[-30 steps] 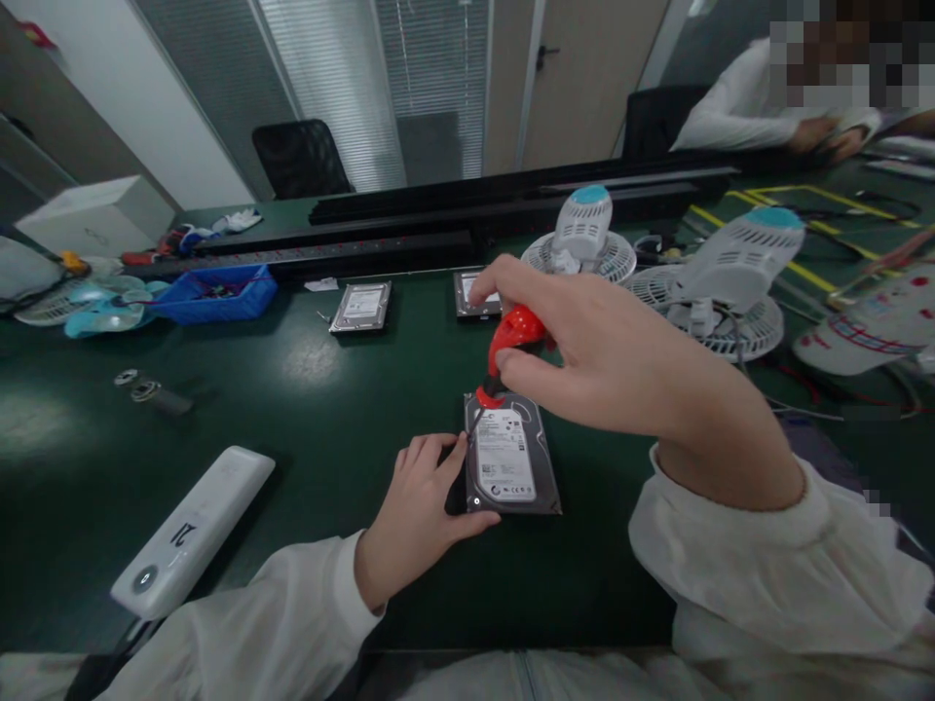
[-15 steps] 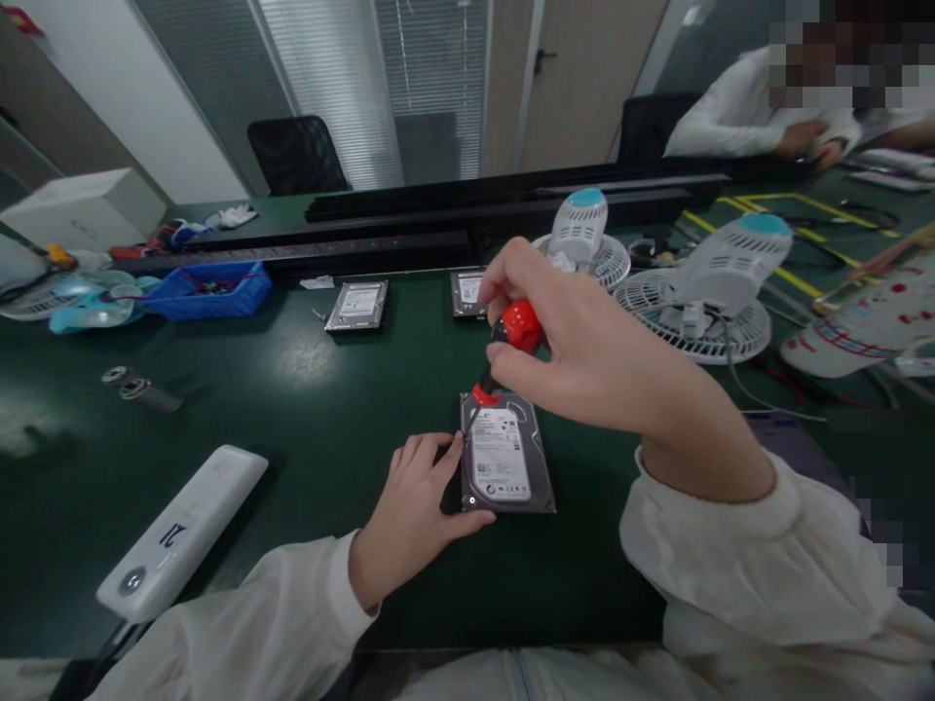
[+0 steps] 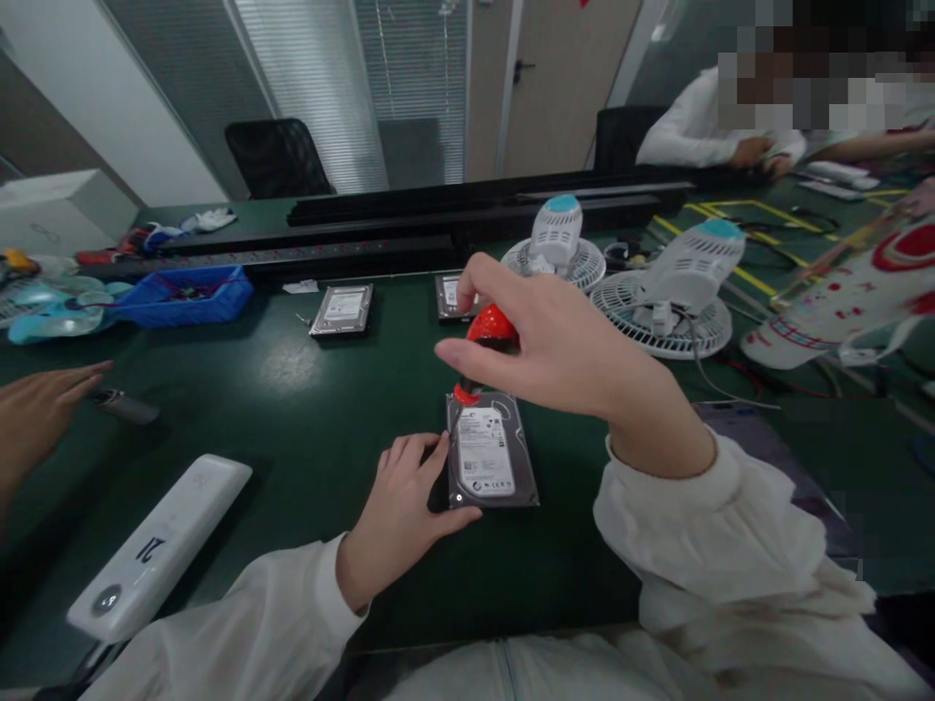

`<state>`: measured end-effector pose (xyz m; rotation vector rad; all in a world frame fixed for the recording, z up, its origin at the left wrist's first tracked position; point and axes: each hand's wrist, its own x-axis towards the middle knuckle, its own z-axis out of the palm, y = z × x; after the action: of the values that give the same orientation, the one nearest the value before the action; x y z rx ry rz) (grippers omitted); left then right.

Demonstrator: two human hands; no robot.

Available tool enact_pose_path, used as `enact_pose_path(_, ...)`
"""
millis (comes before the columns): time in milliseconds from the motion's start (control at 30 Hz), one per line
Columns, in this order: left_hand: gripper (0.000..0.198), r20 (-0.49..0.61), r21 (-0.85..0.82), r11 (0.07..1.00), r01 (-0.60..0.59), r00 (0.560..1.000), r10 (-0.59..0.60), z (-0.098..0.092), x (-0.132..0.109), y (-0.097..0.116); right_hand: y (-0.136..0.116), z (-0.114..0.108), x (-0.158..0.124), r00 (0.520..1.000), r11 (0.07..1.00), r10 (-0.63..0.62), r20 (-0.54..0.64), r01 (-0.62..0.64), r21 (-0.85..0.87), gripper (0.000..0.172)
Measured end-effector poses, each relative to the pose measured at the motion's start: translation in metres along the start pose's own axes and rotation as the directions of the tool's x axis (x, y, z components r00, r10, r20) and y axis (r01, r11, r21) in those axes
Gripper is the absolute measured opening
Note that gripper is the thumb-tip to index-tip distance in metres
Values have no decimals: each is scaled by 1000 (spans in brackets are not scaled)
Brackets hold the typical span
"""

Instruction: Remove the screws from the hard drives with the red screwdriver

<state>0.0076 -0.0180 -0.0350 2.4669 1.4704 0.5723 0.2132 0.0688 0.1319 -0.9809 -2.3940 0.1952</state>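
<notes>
A hard drive (image 3: 486, 453) lies label up on the green table in front of me. My left hand (image 3: 405, 506) rests at its left edge, thumb at the near left corner and a fingertip at the left side, gripping the drive. Above the drive, my right hand (image 3: 541, 336) holds a red and black screwdriver (image 3: 491, 326) by its handle. The screwdriver slants down to the left, and its shaft reaches the drive's left edge near my left fingertip. The exact spot of the tip is too small to tell.
Two more drives (image 3: 343, 310) (image 3: 449, 295) lie farther back. A blue tray (image 3: 186, 297) is at the left, white fans (image 3: 661, 302) at the right. A white device (image 3: 161, 545) lies near left. Another person's hand (image 3: 36, 419) reaches in beside a metal cylinder (image 3: 128, 406).
My right thumb has stretched away from the handle, and its fingers have shifted. Another person's hand has come in at the left. The whole view has shifted slightly.
</notes>
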Motion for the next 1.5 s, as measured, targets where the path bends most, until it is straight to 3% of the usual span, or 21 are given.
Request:
enact_pose_path(100, 79, 3, 10, 1000, -11, 1000, 11, 0, 0, 0, 1, -1, 0, 1000, 999, 26, -8, -26, -37, 23)
enact_pose_path(233, 77, -4, 22, 1000, -12, 1000, 13, 2, -1, -1, -1, -6, -3, 996, 996, -32, 89, 25, 87, 36)
enact_pose_path(367, 76, -23, 15, 1000, -15, 1000, 15, 3, -1, -1, -1, -6, -5, 999, 1000, 11, 53, -13, 28, 22)
enact_pose_path(467, 75, -23, 3, 1000, -7, 1000, 7, 4, -1, -2, 0, -5, -5, 998, 999, 51, 33, -51, 10, 22)
enact_pose_path(633, 75, -15, -9, 1000, 10, 1000, -11, 5, 0, -3, 0, -7, -5, 998, 996, -10, 65, 4, 88, 33)
enact_pose_path(767, 71, -22, -13, 1000, 6, 1000, -7, 6, 0, -2, -3, -4, -5, 999, 1000, 12, 34, -12, -13, 22)
enact_pose_path(867, 69, -20, -22, 1000, 15, 1000, -15, 5, 0, 0, -4, -2, -4, 999, 996, 35, -6, -35, -84, 37)
enact_pose_path(1000, 70, -4, -36, 999, 28, 1000, -29, 1, 2, 2, -4, -5, -5, 998, 999, -47, 30, 47, -13, 19)
enact_pose_path(1100, 71, 4, -26, 999, 30, 1000, -30, 1, 2, 2, -2, -5, -5, 995, 995, -90, 43, 87, 54, 34)
enact_pose_path(1200, 70, 5, -13, 1000, 25, 1000, -25, 2, 1, 1, 2, 0, -3, 995, 994, -91, -37, 93, 55, 43)
enact_pose_path(1300, 71, -3, -7, 1000, 22, 1000, -22, 5, -1, -1, 5, 4, -1, 989, 990, -125, -79, 130, 62, 42)
enact_pose_path(1500, 75, -5, -6, 1000, 11, 1000, -11, 4, -1, -1, 7, 3, -1, 982, 975, -185, -33, 188, 120, 47)
